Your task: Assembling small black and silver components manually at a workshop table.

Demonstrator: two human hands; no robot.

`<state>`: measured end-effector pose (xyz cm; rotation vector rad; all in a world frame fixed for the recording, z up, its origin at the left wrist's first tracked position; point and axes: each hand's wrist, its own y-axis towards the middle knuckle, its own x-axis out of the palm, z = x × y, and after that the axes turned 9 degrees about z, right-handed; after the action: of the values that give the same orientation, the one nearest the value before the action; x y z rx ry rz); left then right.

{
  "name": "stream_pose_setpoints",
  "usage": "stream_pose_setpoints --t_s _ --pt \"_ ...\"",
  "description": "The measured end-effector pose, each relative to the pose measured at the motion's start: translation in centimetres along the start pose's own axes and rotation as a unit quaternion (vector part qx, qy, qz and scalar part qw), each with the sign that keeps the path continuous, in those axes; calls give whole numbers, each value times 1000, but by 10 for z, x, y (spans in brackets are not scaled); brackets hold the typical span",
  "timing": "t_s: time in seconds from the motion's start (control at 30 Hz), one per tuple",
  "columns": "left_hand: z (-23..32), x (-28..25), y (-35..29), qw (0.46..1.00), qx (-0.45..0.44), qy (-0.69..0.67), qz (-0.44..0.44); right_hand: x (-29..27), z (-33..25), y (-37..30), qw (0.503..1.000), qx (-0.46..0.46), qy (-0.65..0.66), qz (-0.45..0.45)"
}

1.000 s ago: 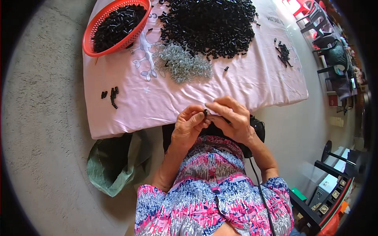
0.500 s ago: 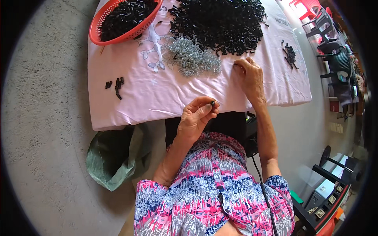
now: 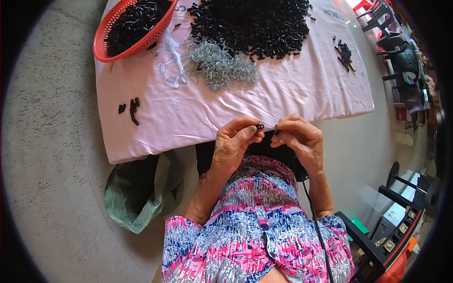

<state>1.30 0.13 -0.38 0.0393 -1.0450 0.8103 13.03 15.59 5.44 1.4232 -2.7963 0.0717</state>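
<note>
Between thumb and forefinger my left hand (image 3: pixel 235 140) pinches a small black cylindrical part (image 3: pixel 259 126), its end pointing right. My right hand (image 3: pixel 301 139) is closed in a pinch close beside it, with a small dark piece (image 3: pixel 277 132) at the fingertips. A narrow gap separates the two pieces, just over the table's near edge. Farther off lie a heap of small silvery springs (image 3: pixel 222 68) and a large pile of black cylindrical parts (image 3: pixel 252 26) on the pink cloth (image 3: pixel 188 122).
A red plastic basket (image 3: pixel 101 45) of black parts stands at the far left. Small groups of black pieces lie at left (image 3: pixel 133 111) and right (image 3: pixel 346 57). An open green sack (image 3: pixel 125 203) is below the table's left edge. Plastic chairs (image 3: pixel 401 59) stand at right.
My right hand has come back from the edge of the black pile to meet my left, now with a small dark piece in its fingertips. The view has shifted slightly.
</note>
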Motion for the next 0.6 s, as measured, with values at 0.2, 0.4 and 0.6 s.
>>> stream_pose_setpoints --t_s 0.2,0.4,0.6 --pt "1 5 -3 998 5 59 -18 3 -3 -9 993 75 87 22" --pt "2 6 -8 993 18 112 -23 2 -4 -12 991 85 100 36" --pt "1 5 -7 991 42 122 -24 4 -3 -14 991 94 97 20"
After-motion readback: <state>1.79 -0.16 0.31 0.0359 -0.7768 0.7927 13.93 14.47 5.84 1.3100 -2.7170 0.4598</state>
